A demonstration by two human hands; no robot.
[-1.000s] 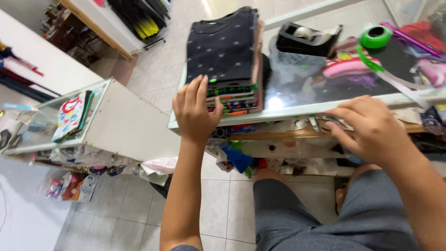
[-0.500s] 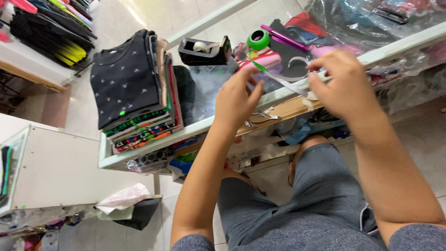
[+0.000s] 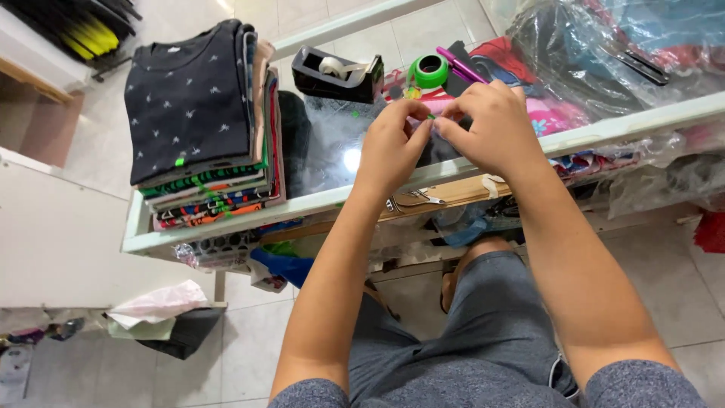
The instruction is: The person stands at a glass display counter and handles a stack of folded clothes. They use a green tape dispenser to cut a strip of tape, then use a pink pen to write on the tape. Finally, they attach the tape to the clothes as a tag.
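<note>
- Green tape strip (image 3: 430,119) pinched between left hand (image 3: 393,143) and right hand (image 3: 487,128), both closed on it.
- Strip could fold and stick to itself if the pinch slackens.
- Green tape roll (image 3: 431,72) lies near on the bench (image 3: 302,205).

Counter (image 3: 226,219): stack of folded shirts (image 3: 200,128) at left; tape dispenser (image 3: 336,73) behind centre; tape roll (image 3: 430,72) just right of it; 2 hands, left hand (image 3: 393,143) and right hand (image 3: 487,128), meeting in front; plastic-wrapped bundles (image 3: 604,45) far right.
</note>
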